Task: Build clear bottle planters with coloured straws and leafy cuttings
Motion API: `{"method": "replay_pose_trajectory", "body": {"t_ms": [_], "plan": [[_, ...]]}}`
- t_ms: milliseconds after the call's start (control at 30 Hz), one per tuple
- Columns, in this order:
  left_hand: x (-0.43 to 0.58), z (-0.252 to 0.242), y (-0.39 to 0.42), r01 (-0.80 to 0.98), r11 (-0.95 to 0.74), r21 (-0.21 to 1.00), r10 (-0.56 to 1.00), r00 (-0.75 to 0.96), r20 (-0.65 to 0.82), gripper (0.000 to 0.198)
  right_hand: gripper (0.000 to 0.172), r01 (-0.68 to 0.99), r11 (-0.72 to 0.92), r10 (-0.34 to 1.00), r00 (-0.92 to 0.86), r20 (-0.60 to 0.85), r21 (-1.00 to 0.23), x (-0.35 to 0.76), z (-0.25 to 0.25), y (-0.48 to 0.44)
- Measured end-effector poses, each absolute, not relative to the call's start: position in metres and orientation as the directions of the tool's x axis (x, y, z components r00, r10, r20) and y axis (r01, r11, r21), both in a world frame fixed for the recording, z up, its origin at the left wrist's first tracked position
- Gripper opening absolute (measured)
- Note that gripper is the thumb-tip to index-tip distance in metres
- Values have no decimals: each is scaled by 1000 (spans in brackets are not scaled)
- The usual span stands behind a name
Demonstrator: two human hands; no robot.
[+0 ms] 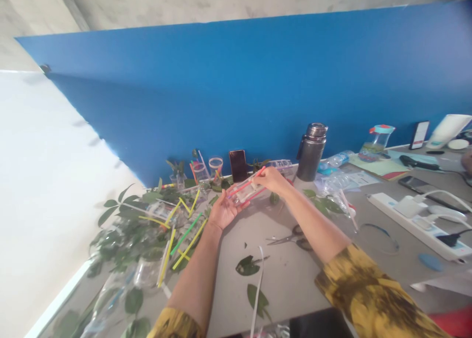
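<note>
A small clear plastic piece with red straws along its sides (246,190) is held up between my two hands over the table. My left hand (223,211) supports its lower left end, fingers curled round it. At its upper right end, my right hand (271,180) pinches it near the tip of a red straw. Below the hands, scissors (293,238) lie on the grey table (236,244), beside cut green leaves (248,265) and a white strip (258,289).
Leaves (125,242), yellow straws (167,257) and clear plastic pieces crowd the left side. Along the blue partition (221,92) stand plastic cups (216,166), a phone (238,165) and a dark flask (311,153). A power strip (424,230) lies right.
</note>
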State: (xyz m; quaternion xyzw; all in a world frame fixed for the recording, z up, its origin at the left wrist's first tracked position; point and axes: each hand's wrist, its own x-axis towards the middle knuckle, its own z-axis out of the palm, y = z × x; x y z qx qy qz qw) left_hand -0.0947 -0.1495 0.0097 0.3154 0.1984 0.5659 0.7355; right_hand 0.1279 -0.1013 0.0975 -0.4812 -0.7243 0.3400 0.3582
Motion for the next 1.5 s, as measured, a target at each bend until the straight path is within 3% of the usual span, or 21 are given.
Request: {"method": "replay_pose_trajectory", "body": {"t_ms": [233,500,733,1000,1133,1267,1500], "plan": [[-90,7,-149,-667,75,741,979,189,71,43,49,498,308,943,-275,190,-811,128,97,-101],[-89,10,-150,-661,103,743,976,212,53,55,51,480,302,943,-276,184,-824,129,96,-101],[-87,3,-145,-577,26,817,989,134,63,48,41,512,326,936,-290,197,-795,125,89,-98],[-83,3,-145,-582,-30,812,995,63,83,48,41,447,335,914,-366,172,-830,129,90,-98],[-81,4,-146,-570,-29,821,996,50,70,55,43,459,326,916,-369,157,-826,130,91,-99],[-80,6,-146,-563,-35,826,999,15,52,75,33,481,300,933,-330,147,-824,127,92,-100],[-79,7,-151,-599,-33,800,994,62,87,68,30,480,314,931,-326,165,-819,124,92,-102]]}}
